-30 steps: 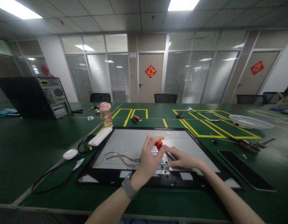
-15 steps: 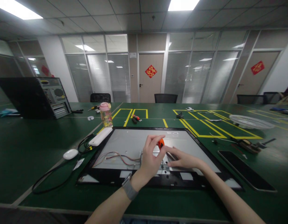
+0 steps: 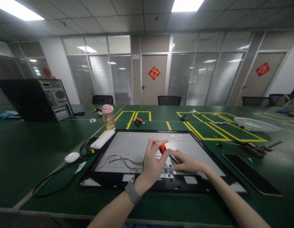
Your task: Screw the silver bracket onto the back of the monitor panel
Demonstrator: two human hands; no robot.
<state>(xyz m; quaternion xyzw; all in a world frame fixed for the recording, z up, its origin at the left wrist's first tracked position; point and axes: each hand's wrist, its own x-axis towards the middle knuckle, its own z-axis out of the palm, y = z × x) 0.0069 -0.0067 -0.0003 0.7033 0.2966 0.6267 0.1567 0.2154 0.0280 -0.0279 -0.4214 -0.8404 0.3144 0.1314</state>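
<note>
a green table is marked with yellow tape. near its front edge a black-framed panel is laid. to the panel's left a white oval object and a black cable are placed, with a pink-lidded bottle stood behind. a black computer case is set at the far left; at the right a dark flat device is laid, with a round white item beyond.

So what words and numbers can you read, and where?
"福": right-hand red sign, on a door.
"招财进宝", probably: middle red sign, on another door.
Too small or blurred to read: panel stickers, cable tag, pale wall sign, far-left red sign.
No readable numbers.
</note>
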